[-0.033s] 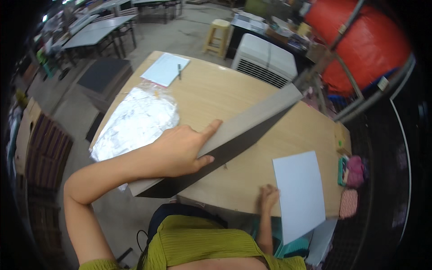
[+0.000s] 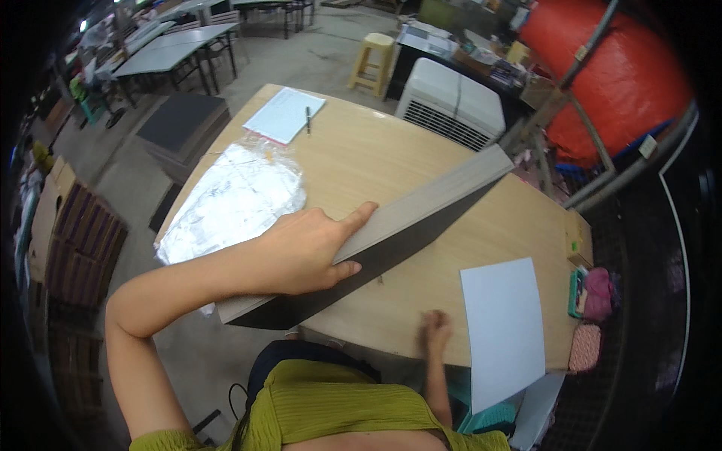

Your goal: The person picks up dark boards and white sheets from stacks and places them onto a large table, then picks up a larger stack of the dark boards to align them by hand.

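A long, thick slab (image 2: 415,216), grey narrow side up (broad face darker), diagonal across the tan table (image 2: 361,154).

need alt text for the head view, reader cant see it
The left hand holds a thick grey slab slantwise over a wooden table; the right hand, blurred, is beside a white sheet. Crumpled plastic and a pen lie farther back.
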The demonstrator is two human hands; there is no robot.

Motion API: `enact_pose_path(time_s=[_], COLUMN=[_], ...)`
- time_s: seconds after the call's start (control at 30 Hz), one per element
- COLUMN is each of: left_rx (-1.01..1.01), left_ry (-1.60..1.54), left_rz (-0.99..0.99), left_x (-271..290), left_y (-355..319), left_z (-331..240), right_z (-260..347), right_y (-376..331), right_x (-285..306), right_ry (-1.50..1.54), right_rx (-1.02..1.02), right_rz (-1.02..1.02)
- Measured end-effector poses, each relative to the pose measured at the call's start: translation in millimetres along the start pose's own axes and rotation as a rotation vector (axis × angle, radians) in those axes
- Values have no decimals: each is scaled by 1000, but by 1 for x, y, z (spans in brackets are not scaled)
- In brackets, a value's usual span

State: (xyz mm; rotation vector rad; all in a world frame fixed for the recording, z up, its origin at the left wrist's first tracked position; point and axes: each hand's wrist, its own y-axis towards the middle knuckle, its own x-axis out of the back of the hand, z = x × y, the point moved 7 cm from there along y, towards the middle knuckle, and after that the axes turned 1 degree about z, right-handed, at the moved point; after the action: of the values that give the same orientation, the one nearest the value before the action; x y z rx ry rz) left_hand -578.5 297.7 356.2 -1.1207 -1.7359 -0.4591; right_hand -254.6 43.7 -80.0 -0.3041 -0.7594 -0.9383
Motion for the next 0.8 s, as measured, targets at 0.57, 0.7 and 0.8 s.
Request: enact_pose_path(time_s=[0.57, 0.7, 0.8], left_rx=[-34, 24, 123], left_ry=[-124, -575, -1160], left_rz=[-55, -182, -310], left_x=[44, 22, -45], left_y=[56, 71, 96], left_z=[-32, 50, 128], right_z=[263, 169, 191], right_y=[-85, -2, 68], right_x=[-143, -112, -14], right_ry=[1918, 1440, 865], right_rx=[-807, -736, -666], right_rz=[802, 495, 130])
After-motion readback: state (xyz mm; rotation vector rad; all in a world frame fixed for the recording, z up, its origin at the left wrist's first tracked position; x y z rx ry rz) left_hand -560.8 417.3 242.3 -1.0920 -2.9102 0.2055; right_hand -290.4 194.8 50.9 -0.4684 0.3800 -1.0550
